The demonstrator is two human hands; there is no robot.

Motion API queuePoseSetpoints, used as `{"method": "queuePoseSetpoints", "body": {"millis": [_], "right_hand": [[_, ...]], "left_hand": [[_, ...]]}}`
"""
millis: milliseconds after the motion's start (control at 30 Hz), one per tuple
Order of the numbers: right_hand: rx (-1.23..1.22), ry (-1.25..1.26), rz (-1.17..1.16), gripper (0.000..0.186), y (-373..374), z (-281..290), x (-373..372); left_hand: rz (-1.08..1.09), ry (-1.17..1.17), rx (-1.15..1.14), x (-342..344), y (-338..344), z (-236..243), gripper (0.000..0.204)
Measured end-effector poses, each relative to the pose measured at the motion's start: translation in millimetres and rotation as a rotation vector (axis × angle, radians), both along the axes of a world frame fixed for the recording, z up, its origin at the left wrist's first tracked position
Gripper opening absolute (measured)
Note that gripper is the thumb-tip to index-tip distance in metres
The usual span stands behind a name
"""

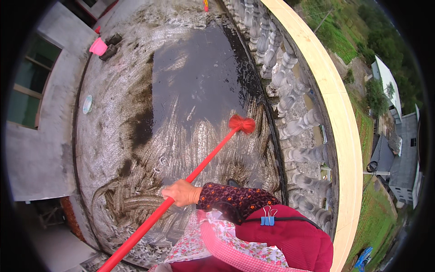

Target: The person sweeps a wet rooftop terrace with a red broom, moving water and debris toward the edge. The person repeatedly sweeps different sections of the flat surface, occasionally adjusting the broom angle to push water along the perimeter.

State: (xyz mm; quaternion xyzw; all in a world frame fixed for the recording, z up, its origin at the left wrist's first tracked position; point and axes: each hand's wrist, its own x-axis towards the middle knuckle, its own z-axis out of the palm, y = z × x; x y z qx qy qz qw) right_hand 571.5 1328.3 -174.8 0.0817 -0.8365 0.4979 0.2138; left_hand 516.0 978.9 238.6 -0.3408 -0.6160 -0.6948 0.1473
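Note:
My right hand (pixel 181 192) is closed around the red handle (pixel 149 221) of a long broom, partway along it. The dark, flower-patterned sleeve (pixel 240 196) reaches in from the right. The handle slants from the lower left up to a red bristle head (pixel 242 124), which rests on the wet concrete floor near the balustrade. Around the bristles, streaks of dark, muddy water (pixel 195 77) cover the floor. My left hand does not show. Below my arm are a magenta garment (pixel 290 231) with a blue binder clip (pixel 268 221) and a floral apron (pixel 190 242).
A row of grey balusters (pixel 299 124) under a pale curved rail (pixel 337 95) edges the floor at right, with fields and buildings beyond. At left stand a grey wall (pixel 50 154) with a window, a pink bucket (pixel 98 46) beside dark objects, and a pale basin (pixel 88 104).

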Motion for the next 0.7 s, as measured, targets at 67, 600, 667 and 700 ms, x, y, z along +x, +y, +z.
{"method": "queuePoseSetpoints", "body": {"millis": [67,600,667,700], "right_hand": [[0.039,-0.067,-0.065,0.017,41.4,-20.6,-8.2],[0.058,-0.067,-0.011,0.023,43.6,42.4,1.6],[0.052,-0.117,-0.035,0.021,28.4,32.3,14.0],[0.041,-0.147,-0.038,0.02,35.0,22.4,21.5]], "left_hand": [[-0.036,-0.058,0.115,0.3,28.7,-44.7,0.041],[0.031,-0.315,0.53,-27.6,50.3,-6.1,0.045],[-0.662,-0.359,0.499,-25.1,45.2,-5.0,0.046],[-0.616,-0.354,0.522,-20.5,55.0,-17.4,0.047]]}}
